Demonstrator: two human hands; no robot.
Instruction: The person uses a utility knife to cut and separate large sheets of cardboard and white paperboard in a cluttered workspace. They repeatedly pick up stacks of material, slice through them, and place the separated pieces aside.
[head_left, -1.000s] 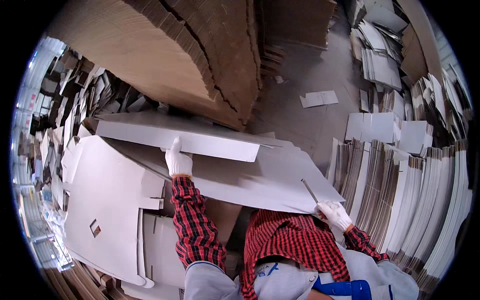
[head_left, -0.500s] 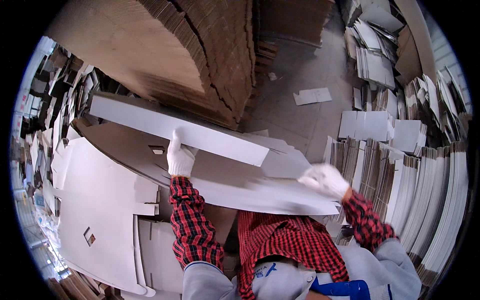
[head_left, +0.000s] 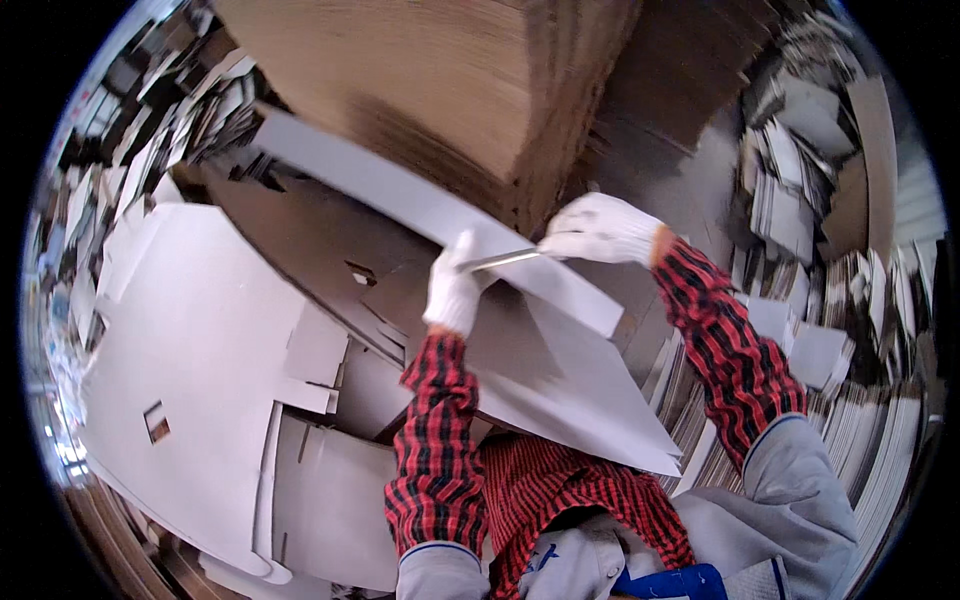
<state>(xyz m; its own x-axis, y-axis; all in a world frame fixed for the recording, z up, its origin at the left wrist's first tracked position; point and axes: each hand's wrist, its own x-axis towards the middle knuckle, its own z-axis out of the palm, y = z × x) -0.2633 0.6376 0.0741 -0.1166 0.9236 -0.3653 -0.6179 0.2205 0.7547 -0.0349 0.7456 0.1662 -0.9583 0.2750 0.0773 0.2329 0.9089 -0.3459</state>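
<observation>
My left hand (head_left: 455,287), in a white glove, is closed on the turned-up white edge of a cardboard sheet (head_left: 375,190), thumb against its white face. The sheet's brown side faces down into shadow. My right hand (head_left: 603,230), also gloved, is closed round one end of a thin, straight, light strip (head_left: 503,259) that looks like a blade; its kind is not clear. The strip's other end reaches to my left thumb, across the white edge. Below both hands spreads a large white cardboard sheet (head_left: 570,385).
A tall stack of brown cardboard (head_left: 430,80) stands just beyond the sheet. At left lies a big white cut-out sheet (head_left: 190,360) with a small square hole. Heaps of cardboard pieces (head_left: 790,200) fill the right side, and more scraps (head_left: 190,120) lie far left.
My right hand has moved up and left, from low at the right to beside my left hand, bringing the thin strip across the cardboard edge. The view has turned.
</observation>
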